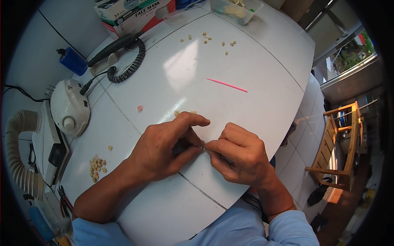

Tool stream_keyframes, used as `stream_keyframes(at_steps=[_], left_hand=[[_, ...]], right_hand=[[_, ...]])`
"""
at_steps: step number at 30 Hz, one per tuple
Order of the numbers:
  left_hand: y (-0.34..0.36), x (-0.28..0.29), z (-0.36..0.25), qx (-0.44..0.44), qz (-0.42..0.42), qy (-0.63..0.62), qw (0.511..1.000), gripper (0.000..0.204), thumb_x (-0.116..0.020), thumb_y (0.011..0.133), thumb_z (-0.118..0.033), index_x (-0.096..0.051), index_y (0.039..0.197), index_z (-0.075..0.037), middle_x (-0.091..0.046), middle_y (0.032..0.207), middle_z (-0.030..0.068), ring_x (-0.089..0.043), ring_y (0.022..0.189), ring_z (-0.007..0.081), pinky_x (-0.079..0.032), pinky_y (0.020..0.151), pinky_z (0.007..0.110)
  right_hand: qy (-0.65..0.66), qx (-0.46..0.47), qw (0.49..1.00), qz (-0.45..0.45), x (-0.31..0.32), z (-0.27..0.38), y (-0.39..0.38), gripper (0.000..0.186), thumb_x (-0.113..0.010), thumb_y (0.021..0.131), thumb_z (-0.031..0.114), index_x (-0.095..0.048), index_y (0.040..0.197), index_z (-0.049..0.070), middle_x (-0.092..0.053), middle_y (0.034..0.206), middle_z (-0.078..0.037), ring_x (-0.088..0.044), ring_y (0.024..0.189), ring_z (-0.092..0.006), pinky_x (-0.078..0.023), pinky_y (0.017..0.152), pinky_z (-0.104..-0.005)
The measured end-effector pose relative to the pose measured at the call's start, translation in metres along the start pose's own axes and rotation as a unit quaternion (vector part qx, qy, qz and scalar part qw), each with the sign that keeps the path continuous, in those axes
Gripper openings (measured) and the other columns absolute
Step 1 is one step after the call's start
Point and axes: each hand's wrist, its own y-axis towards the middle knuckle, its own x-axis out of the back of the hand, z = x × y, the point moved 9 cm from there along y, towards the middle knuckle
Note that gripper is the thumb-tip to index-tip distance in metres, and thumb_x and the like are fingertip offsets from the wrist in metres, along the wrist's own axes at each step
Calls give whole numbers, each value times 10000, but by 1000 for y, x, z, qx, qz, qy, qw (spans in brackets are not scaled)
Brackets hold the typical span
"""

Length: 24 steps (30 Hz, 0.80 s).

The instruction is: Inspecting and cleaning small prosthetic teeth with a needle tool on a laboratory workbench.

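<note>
My left hand and my right hand meet over the white tiled tabletop, thumbs and fingertips pinched around a tiny grey object, too small to identify. The index finger of my left hand is raised and curved above the pinch. Beyond it lie small cream pieces and a pink piece. A thin pink stick lies farther back, right of centre. Several more cream pieces are scattered at the back and piled at the left.
Along the left stand a white machine, a ribbed hose, a corded handpiece, a blue cylinder and pliers. A box and a plastic tub sit behind. A wooden chair is beyond the table's right edge.
</note>
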Motion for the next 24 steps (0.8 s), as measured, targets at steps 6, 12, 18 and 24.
stream_keyframes(at_steps=[6,12,18,24], left_hand=[[-1,0,1,-4,1,2,1000,560,-811,903,81,-570,1395,-35,-830,973,121,-841,947,244,-672,815,317],[0,0,2,-4,3,-1,1000,570,-818,897,78,-570,1397,-39,-829,972,120,-841,946,246,-673,820,323],[-2,1,1,13,12,7,1000,557,-810,908,75,-582,1403,-34,-821,957,107,-834,924,223,-661,813,313],[1,-4,-2,-25,8,-2,1000,573,-798,901,92,-588,1418,-35,-811,945,97,-824,925,205,-643,798,311]], right_hand=[[8,-5,1000,2,2,-2,2,189,-820,758,-80,-685,863,0,-530,783,-74,-574,699,-225,-481,578,-371],[-8,-8,1000,-13,0,-1,1,193,-819,751,-82,-690,869,-3,-530,784,-76,-569,694,-230,-482,580,-376],[-7,-11,1000,-11,0,1,3,201,-811,730,-90,-700,870,2,-523,771,-72,-556,685,-230,-471,576,-371],[-37,-28,999,-18,8,1,0,205,-807,706,-81,-697,856,7,-521,752,-68,-553,676,-225,-463,568,-364]])
